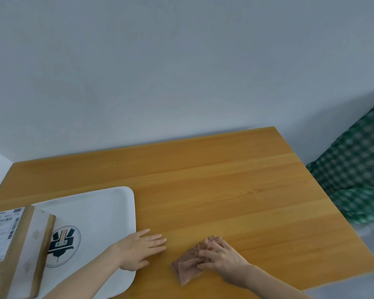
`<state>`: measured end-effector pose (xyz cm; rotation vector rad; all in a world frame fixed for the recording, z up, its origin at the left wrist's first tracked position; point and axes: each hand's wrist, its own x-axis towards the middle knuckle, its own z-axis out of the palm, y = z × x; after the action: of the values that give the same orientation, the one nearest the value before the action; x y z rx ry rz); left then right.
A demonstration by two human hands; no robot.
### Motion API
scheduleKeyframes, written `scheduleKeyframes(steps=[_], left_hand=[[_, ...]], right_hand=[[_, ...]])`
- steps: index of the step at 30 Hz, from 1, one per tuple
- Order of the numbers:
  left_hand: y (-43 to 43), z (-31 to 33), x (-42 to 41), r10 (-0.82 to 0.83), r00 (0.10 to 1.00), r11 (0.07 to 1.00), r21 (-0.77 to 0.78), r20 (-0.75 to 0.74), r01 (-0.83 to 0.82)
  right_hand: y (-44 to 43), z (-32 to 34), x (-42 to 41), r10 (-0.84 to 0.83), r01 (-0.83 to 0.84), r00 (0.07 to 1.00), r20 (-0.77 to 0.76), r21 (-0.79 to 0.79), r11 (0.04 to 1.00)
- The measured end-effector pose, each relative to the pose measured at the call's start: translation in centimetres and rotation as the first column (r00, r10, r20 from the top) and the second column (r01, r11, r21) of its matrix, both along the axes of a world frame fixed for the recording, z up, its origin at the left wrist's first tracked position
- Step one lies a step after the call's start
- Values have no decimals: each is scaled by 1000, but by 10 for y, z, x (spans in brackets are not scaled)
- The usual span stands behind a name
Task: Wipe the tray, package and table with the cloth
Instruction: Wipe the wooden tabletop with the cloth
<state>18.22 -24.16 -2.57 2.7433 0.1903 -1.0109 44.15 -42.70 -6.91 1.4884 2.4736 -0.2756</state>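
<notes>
Head view, looking down on the wooden table (225, 180), which fills the lower half of the frame beneath a plain pale wall (160, 61). Your right hand (222, 257), at lower centre-right, lies on the pink cloth (187, 269) with its fingers curled over the folded fabric, grasping it and holding it down against the table top. The cloth's free end sticks out toward the lower left from under the hand. Your left hand (138, 248), just left of the cloth and apart from it, is released: the fingers are straight and spread flat on the wood, pointing right, while the heel of the hand lies over the right edge of the tray (108, 203). The white tray, with rounded corners, sits at the lower left of the frame and bears a dark round emblem (63, 244) printed on its floor. The package (13, 244) — a brown cardboard parcel with a broad pale band along it — rests on the left part of the tray at the frame's lower-left edge, partly covering the emblem. A white shipping label (3, 221) with barcodes is stuck to its top face; the print is too blurred to read. At the right edge of the frame, beyond the table's side, lies a green-and-white checked fabric (358, 173).
</notes>
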Motion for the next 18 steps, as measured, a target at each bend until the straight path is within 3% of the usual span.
scheduleKeyframes(steps=[5, 8, 10, 14, 17, 18], left_hand=[[8, -5, 10, 174, 982, 984, 30, 67, -177], [8, -9, 26, 271, 959, 962, 21, 87, -273], [9, -9, 37, 294, 951, 955, 20, 96, -297], [24, -16, 53, 223, 930, 948, 158, 293, -277], [31, -14, 71, 237, 922, 938, 174, 307, -299], [34, -17, 76, 279, 929, 933, 159, 243, -322]], right_hand=[[-12, -2, 56, -220, 225, 973, -73, 73, 972], [-6, -3, 93, -360, 378, 925, -118, 231, 896], [2, 0, 113, -474, 492, 871, -132, 228, 840], [29, 2, 127, -736, 764, 637, -230, 64, 641], [62, 3, 112, -807, 864, 441, -393, -59, 501], [75, 5, 105, -813, 874, 401, -423, -90, 478]])
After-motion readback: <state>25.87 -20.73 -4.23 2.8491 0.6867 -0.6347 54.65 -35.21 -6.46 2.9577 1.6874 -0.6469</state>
